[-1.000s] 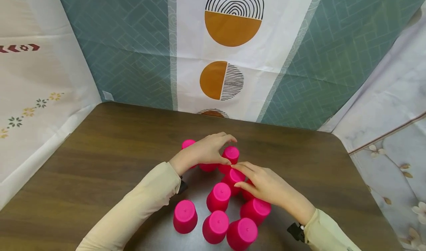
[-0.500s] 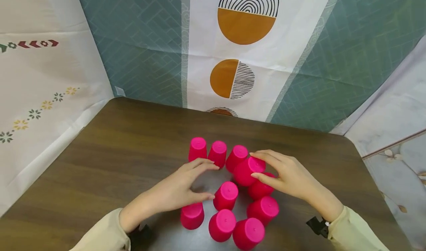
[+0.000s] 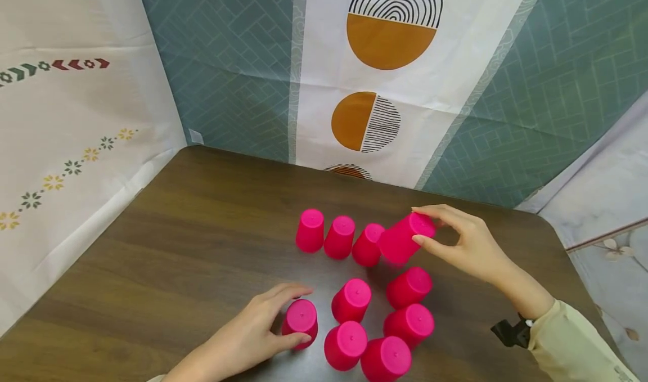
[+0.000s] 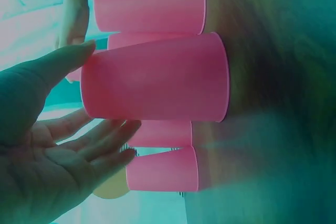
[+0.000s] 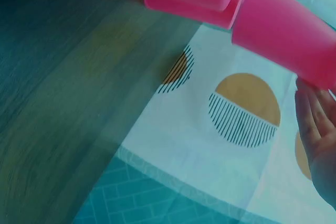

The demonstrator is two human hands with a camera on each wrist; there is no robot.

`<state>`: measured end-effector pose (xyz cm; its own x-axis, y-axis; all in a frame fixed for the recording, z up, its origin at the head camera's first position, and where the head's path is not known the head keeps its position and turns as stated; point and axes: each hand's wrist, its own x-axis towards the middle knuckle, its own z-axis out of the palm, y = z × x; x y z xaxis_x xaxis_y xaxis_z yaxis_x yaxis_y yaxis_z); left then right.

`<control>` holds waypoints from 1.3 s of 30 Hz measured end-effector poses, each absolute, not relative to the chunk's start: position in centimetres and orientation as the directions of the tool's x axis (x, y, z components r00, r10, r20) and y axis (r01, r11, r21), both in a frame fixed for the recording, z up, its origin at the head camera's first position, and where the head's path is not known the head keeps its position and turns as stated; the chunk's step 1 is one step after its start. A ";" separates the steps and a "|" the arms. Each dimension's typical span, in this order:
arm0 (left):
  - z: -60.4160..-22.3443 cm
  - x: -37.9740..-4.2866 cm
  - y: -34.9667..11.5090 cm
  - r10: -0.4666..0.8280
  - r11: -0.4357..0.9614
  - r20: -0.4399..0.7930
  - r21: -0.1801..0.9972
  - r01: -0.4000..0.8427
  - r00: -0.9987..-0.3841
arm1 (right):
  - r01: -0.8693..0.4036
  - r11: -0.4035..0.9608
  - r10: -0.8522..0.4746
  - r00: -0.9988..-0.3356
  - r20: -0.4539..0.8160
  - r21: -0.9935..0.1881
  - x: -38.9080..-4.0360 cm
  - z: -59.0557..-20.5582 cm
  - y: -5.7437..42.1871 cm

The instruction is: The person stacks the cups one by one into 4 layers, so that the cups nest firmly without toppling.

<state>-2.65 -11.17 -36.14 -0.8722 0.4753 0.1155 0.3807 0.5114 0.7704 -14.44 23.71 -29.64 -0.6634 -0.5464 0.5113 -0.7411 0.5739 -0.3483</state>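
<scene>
While the right hand (image 3: 466, 242) pinches a tilted cup (image 3: 400, 240), its mouth hidden, the left hand (image 3: 253, 326), fingers apart, flanks a tapered cup (image 3: 301, 315).

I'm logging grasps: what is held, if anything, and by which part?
Right hand pinches a pink cup near its closed end; left hand is around another cup, grip unclear.

The place looks like a screened-off tabletop booth: a dark wood-grain table (image 3: 228, 219) backed by a creased teal-and-white geometric hanging (image 3: 395, 84), with a cream flower-patterned cloth (image 3: 86, 106) left and pale floral covering (image 3: 622, 281) right; home or studio, the view is too narrow to tell.
</scene>
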 end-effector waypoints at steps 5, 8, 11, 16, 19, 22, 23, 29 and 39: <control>-36.8 -2.5 -11.7 0.482 0.474 0.165 0.777 0.415 -0.860 | -0.718 0.617 -0.499 -0.674 0.545 -0.323 -14.9 -29.8 24.4; -37.1 -2.5 -11.7 0.474 0.439 0.168 0.805 0.398 -0.864 | -0.700 0.639 -0.487 -0.689 0.536 -0.319 -15.3 -30.2 25.0; -37.4 -2.4 -11.4 0.453 0.407 0.168 0.835 0.370 -0.876 | -0.671 0.669 -0.471 -0.715 0.517 -0.320 -15.7 -30.8 25.6; -37.8 -2.4 -11.0 0.419 0.399 0.190 0.840 0.368 -0.888 | -0.639 0.694 -0.471 -0.752 0.461 -0.332 -16.2 -32.1 26.3; -37.9 -2.4 -10.8 0.411 0.412 0.189 0.834 0.367 -0.892 | -0.627 0.704 -0.485 -0.768 0.418 -0.334 -16.4 -32.9 26.5; -37.9 -2.4 -10.6 0.417 0.421 0.165 0.836 0.351 -0.894 | -0.611 0.721 -0.492 -0.784 0.379 -0.326 -16.4 -33.7 26.8; -37.9 -2.4 -10.5 0.421 0.422 0.159 0.837 0.348 -0.893 | -0.606 0.726 -0.493 -0.788 0.370 -0.325 -16.4 -34.0 26.8; -37.5 -2.7 -10.5 0.425 0.401 0.156 0.851 0.340 -0.892 | -0.593 0.727 -0.502 -0.803 0.322 -0.346 -16.5 -35.3 26.8; -37.3 -2.9 -10.9 0.430 0.404 0.087 0.872 0.277 -0.899 | -0.586 0.724 -0.519 -0.810 0.273 -0.363 -16.6 -36.2 25.7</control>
<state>-2.90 -10.95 -37.34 -0.8988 0.4297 0.0868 0.2771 0.4037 0.8719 -16.58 25.71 -36.20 -0.8102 -0.5185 0.2734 -0.5861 0.7241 -0.3635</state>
